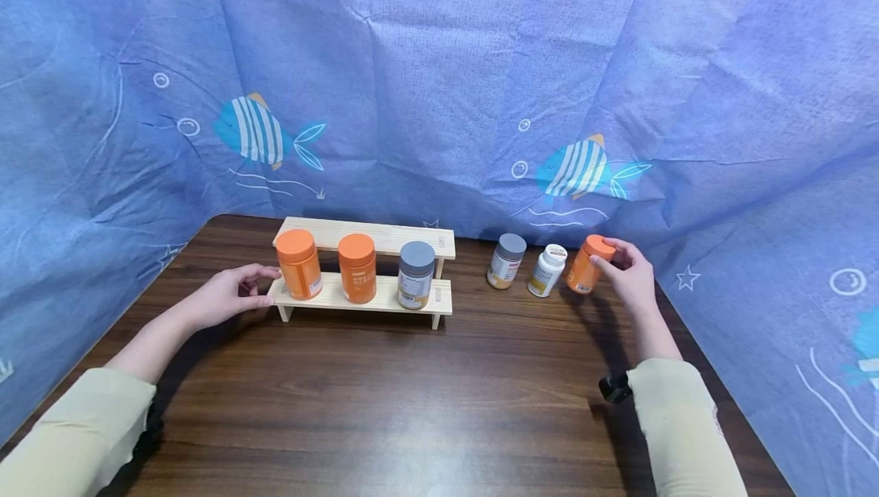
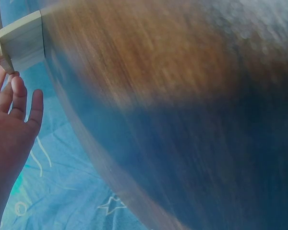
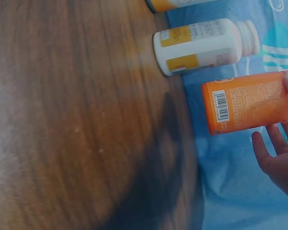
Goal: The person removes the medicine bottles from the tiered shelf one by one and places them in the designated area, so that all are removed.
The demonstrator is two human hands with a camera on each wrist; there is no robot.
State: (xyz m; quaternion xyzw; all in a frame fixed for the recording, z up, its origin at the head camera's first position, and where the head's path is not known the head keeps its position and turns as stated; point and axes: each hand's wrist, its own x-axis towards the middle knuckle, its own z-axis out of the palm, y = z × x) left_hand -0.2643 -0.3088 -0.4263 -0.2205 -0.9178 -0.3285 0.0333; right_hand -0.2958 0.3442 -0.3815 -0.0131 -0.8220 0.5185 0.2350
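My left hand (image 1: 230,295) grips the left end of a two-step wooden rack (image 1: 326,300), with thumb and fingers at the lower shelf's edge. The left wrist view shows my fingers against the rack's end (image 2: 26,40). Two bottles with orange lids, a left one (image 1: 300,272) and a middle one (image 1: 358,275), stand on the lower shelf beside a grey-lidded bottle (image 1: 415,283). Over at the right, my right hand (image 1: 633,277) holds an orange bottle (image 1: 584,272) by its lid. That bottle tilts slightly and appears raised off the table in the right wrist view.
A white bottle (image 1: 547,272) stands just left of the held bottle. Left of it is another grey-lidded bottle (image 1: 506,264). The dark wooden table (image 1: 426,398) carries everything, and a blue cloth (image 1: 439,85) with fish prints hangs behind and at both sides.
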